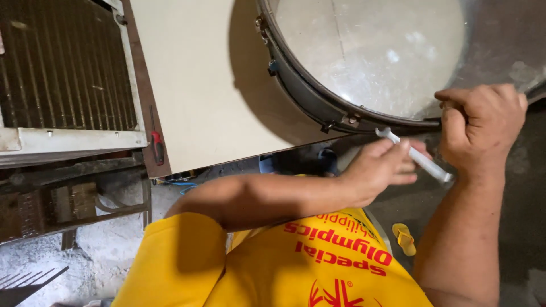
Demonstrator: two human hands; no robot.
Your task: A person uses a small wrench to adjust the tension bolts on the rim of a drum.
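**Wrench at the drum's rim, both hands closed**

I see one big round metal drum [318, 99] lying on a pale board [193, 85], its open side toward me. Inside I make out only its dull, scuffed metal bottom. The dark rim carries small clips along its edge; I count about four in view.

My left hand [382, 165] is closed around one silver open-ended wrench [415, 154], gripping it at mid-length, so the forked end sticks out toward the drum's rim and the other end points toward my right hand. The forked end lies just beside the rim, near one of the clips; I cannot tell whether it touches.

My right hand [482, 122] is curled shut at the rim's lower edge, right of the wrench. Its fingers pinch something small there that I cannot make out. The two hands sit close together, the wrench's handle end between them.

At the left stands one finned coil unit [62, 68] in a metal frame. One red-handled screwdriver [157, 142] lies along the board's brown edge. One yellow sandal [405, 239] lies on the floor below.
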